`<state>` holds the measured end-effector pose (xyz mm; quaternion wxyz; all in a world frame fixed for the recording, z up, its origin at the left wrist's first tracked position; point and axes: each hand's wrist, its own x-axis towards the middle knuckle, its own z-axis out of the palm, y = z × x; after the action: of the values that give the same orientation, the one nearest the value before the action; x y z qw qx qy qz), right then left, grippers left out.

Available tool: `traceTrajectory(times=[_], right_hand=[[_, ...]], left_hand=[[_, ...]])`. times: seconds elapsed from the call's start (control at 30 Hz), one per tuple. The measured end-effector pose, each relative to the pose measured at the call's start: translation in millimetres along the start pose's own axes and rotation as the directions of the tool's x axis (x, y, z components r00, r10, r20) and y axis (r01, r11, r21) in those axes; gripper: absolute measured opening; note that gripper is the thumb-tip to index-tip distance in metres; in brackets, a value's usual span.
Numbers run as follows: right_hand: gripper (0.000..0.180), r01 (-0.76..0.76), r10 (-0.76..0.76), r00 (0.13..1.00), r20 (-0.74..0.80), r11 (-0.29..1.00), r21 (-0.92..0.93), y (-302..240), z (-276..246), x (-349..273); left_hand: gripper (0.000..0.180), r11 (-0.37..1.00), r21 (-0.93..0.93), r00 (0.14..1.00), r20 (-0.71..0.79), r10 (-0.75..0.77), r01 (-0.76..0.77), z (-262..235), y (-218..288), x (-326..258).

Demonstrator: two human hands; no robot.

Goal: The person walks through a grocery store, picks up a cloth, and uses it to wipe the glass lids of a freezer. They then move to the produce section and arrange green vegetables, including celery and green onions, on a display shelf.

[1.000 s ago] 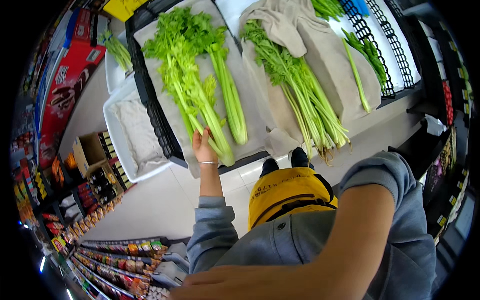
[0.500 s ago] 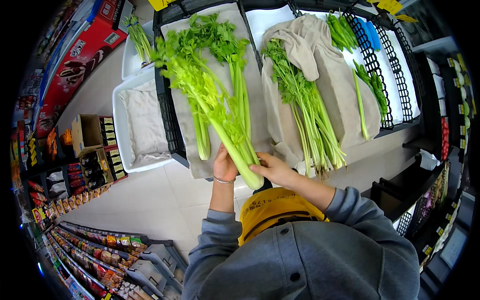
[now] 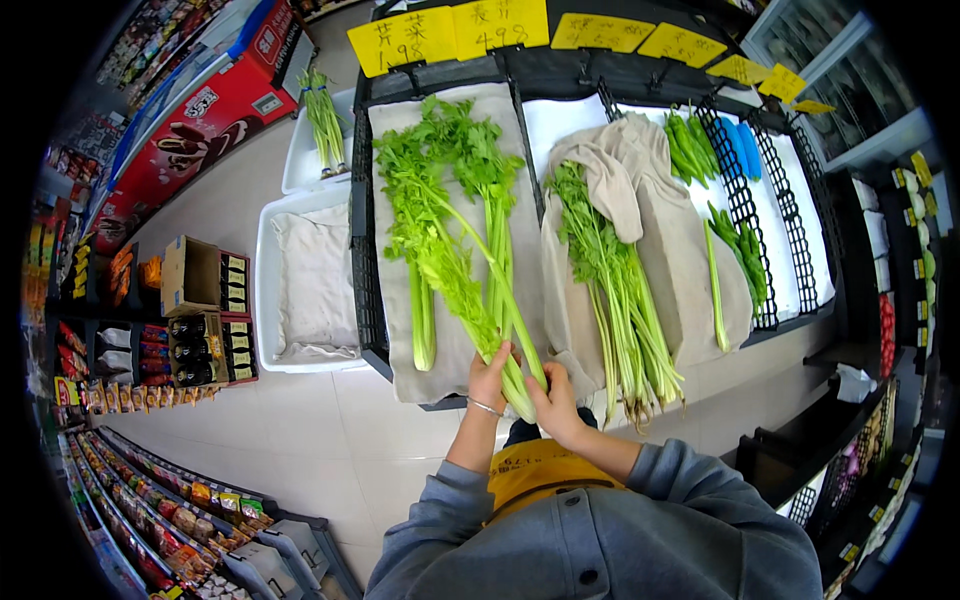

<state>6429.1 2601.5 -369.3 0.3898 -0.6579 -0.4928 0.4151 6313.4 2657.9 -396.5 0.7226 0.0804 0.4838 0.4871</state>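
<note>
My left hand (image 3: 490,380) is closed around the lower stalks of a pale green celery bunch (image 3: 462,300). My right hand (image 3: 560,402) pinches the base of one celery stalk (image 3: 508,285), which leans out from the bunch's right side. The leafy tops reach over a beige cloth (image 3: 400,340) lining the black display bin. Two other celery heads lie there, one at the left (image 3: 424,325) and one behind the held bunch (image 3: 497,215). To the right, a bundle of thin-stemmed celery (image 3: 630,320) with roots rests partly under a folded cloth (image 3: 612,185).
A single loose stalk (image 3: 717,290) and green peppers (image 3: 690,145) lie farther right, near black mesh dividers (image 3: 735,180). White tubs (image 3: 268,290) stand left of the bin. Yellow signs (image 3: 400,42) line its back. Snack shelves (image 3: 170,500) are at lower left.
The view has tilted up, bringing the yellow signs in. One stalk now stands apart from the held bunch, with my right hand at its base.
</note>
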Motion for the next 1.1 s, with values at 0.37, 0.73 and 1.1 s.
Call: traceTrajectory(times=[0.37, 0.73, 1.1], right_hand=[[0.028, -0.073, 0.075, 0.997, -0.023, 0.996, 0.056, 10, -11, 2], [0.023, -0.071, 0.077, 0.997, -0.033, 0.987, 0.142, 30, -11, 5], [0.02, -0.153, 0.132, 0.987, 0.094, 0.951, 0.269, 29, -12, 33]], left_hand=[[0.022, 0.976, 0.029, 0.967, -0.13, 0.218, -0.216, 25, -8, -5], [0.027, 0.956, 0.123, 0.946, -0.157, 0.282, -0.265, 31, -9, -8], [0.023, 0.895, 0.23, 0.905, -0.102, 0.412, -0.382, 17, -14, 32]])
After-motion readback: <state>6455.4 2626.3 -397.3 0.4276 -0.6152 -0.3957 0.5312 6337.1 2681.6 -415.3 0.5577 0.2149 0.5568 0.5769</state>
